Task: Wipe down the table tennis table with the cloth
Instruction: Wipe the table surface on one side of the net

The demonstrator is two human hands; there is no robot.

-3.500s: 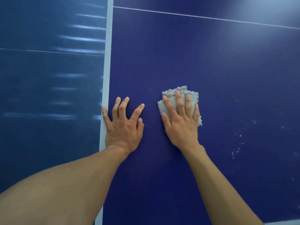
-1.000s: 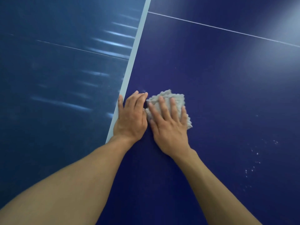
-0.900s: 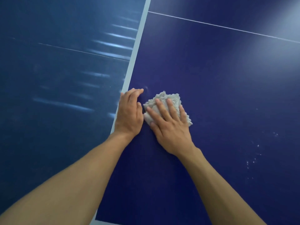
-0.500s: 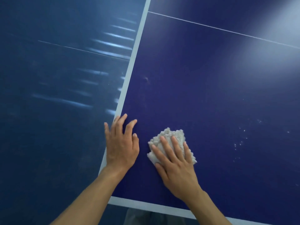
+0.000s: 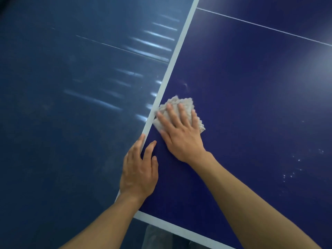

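Note:
A dark blue table tennis table (image 5: 251, 96) fills the right of the head view, bordered by a white edge line on its left and near sides. A folded grey cloth (image 5: 183, 105) lies flat on it right against the left edge line. My right hand (image 5: 179, 135) presses down on the cloth with straight, spread fingers. My left hand (image 5: 139, 169) rests flat on the table's left edge near the front corner, just behind the right hand, fingers straight and partly over the white line.
White specks of dust (image 5: 294, 169) dot the table at the right. A thin white centre line (image 5: 260, 26) crosses the far part. Left of the table lies a shiny blue floor (image 5: 62, 114) with light streaks. The table's near corner (image 5: 138, 214) is close below.
My right hand has slid the cloth away from me and left, up to the side edge line. My left hand stays on the edge, now behind the right hand.

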